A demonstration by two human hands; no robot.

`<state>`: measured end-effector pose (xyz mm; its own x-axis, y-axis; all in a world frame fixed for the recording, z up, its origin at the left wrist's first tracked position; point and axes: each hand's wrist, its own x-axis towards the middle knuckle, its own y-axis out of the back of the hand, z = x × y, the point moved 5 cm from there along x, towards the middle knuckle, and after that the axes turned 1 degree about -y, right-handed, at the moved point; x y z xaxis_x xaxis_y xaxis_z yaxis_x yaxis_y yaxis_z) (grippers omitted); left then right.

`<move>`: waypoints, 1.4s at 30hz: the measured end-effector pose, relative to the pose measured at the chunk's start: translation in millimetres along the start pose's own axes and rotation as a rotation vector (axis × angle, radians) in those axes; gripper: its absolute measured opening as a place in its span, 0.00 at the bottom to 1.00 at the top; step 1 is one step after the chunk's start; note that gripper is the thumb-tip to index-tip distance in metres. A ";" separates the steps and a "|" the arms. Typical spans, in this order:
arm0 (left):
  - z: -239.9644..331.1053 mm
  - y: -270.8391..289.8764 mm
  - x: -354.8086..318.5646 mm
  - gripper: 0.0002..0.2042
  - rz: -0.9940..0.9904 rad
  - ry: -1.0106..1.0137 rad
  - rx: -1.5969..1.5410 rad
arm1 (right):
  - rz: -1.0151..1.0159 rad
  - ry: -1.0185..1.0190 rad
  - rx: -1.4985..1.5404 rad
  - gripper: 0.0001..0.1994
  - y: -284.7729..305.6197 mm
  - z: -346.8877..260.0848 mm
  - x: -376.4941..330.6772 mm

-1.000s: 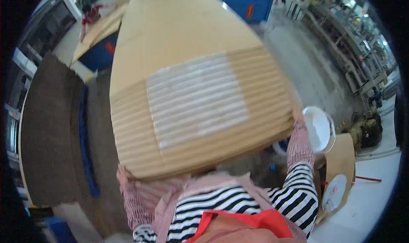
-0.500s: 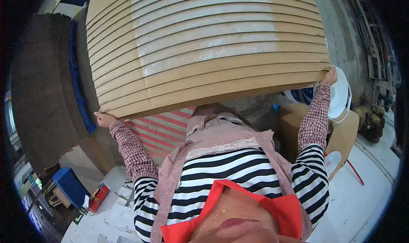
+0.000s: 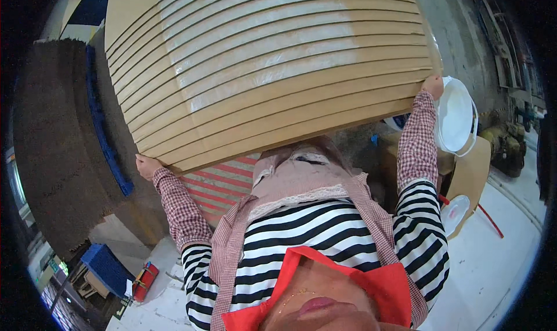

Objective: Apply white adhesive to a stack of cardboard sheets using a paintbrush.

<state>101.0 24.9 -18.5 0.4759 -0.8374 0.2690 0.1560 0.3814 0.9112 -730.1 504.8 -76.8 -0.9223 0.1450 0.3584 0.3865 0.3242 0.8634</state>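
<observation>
Brown cardboard sheets (image 3: 272, 107) lie fanned out in overlapping strips, with a glossy whitish band (image 3: 261, 52) across their middle. Their near edge slants upward to the right in front of my apron. My left hand (image 3: 149, 167) is closed on the near left corner. On the near right corner, my right hand (image 3: 433, 86) is closed too, thumb toward the top. How many sheets each hand pinches is hidden.
Beside my right hand stands a white bucket (image 3: 455, 113), near a brown cardboard box (image 3: 473, 174). A dark brown stack (image 3: 52, 139) with a blue strip (image 3: 101, 116) along it is at the left. Red-and-white stripes (image 3: 217, 186) mark the surface below the sheets.
The picture has turned slightly. Both hands keep their corners; the sheets' right end has shifted a little left, showing more of the white bucket.
</observation>
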 end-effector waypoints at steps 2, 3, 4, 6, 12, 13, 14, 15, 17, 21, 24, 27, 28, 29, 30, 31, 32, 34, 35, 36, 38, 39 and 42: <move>0.6 3.3 -4.2 0.25 -0.032 0.037 0.013 | -0.036 -0.006 -0.024 0.21 -0.6 0.4 -0.5; 2.3 6.0 -5.9 0.25 -0.027 0.036 -0.009 | -0.034 0.005 0.020 0.22 0.3 -0.4 -0.9; 3.0 8.4 -8.1 0.25 -0.027 0.049 -0.016 | -0.028 -0.027 0.031 0.22 0.7 0.0 -1.7; 4.5 13.1 -10.8 0.25 -0.017 0.061 -0.049 | -0.039 -0.034 0.032 0.22 1.4 -2.6 -3.3; -1.9 15.4 -12.2 0.24 0.237 -0.108 -0.003 | -0.062 0.055 0.039 0.20 14.1 -9.9 -5.0; -8.8 10.0 -11.2 0.22 0.246 -0.067 -0.012 | -0.007 0.252 -0.098 0.20 20.0 -17.2 -7.9; -13.3 7.1 -10.0 0.22 0.290 -0.090 -0.010 | 0.027 0.406 -0.258 0.20 24.6 -22.7 -8.2; -22.1 -10.6 -5.5 0.22 0.015 -0.044 -0.155 | 0.165 0.464 -0.261 0.21 36.1 -21.9 -13.2; -29.2 -26.5 -2.7 0.23 -0.215 -0.134 -0.219 | -0.033 0.387 -0.215 0.22 37.7 -13.8 -11.1; -44.0 -20.9 -8.0 0.24 -0.139 -0.302 -0.104 | -0.472 0.259 -0.268 0.27 28.2 -8.9 -22.1; -43.6 -18.0 -5.7 0.25 -0.154 -0.410 0.106 | -0.485 0.311 -0.357 0.29 28.8 -19.4 -24.0; -41.6 -27.0 5.6 0.25 -0.298 -0.432 0.122 | -0.586 0.257 -0.466 0.30 24.4 -17.4 -14.0; -40.0 -23.2 8.0 0.25 -0.296 -0.430 0.118 | -0.596 0.266 -0.481 0.30 24.2 -13.7 -6.2; -40.7 -26.4 11.8 0.25 -0.355 -0.422 0.137 | -0.635 0.302 -0.481 0.29 22.3 -11.3 -0.7; -41.6 -29.8 11.6 0.25 -0.460 -0.412 0.164 | -0.594 0.275 -0.495 0.29 24.1 -4.1 8.8; -40.9 -26.6 13.9 0.25 -0.423 -0.414 0.161 | -0.572 0.280 -0.402 0.30 23.7 -0.1 15.7; -40.9 -25.3 14.3 0.25 -0.446 -0.425 0.141 | -0.517 0.271 -0.313 0.31 24.0 4.9 21.0; -41.6 -22.6 14.8 0.25 -0.476 -0.437 0.126 | -0.574 0.222 -0.158 0.32 13.3 14.6 19.7; -43.4 -22.1 14.9 0.24 -0.522 -0.433 0.139 | -0.512 0.127 0.012 0.34 12.9 19.3 20.4; -43.3 -21.7 18.7 0.24 -0.522 -0.431 0.144 | -0.612 0.153 -0.022 0.35 3.6 19.6 10.7; -46.7 -25.6 23.9 0.23 -0.571 -0.419 0.125 | -0.575 0.106 -0.005 0.36 4.4 20.2 5.8; -46.8 -27.4 25.1 0.22 -0.580 -0.473 0.077 | -0.580 0.066 0.018 0.36 7.4 20.9 2.3; -63.1 -34.5 34.9 0.23 -0.629 -0.234 -0.169 | -0.456 0.047 0.123 0.34 34.3 17.4 8.5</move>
<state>166.9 7.2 -60.3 0.0544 -0.9747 -0.2168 0.4831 -0.1643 0.8600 -724.5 533.4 -50.3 -0.9964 -0.0790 -0.0296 -0.0624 0.4539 0.8889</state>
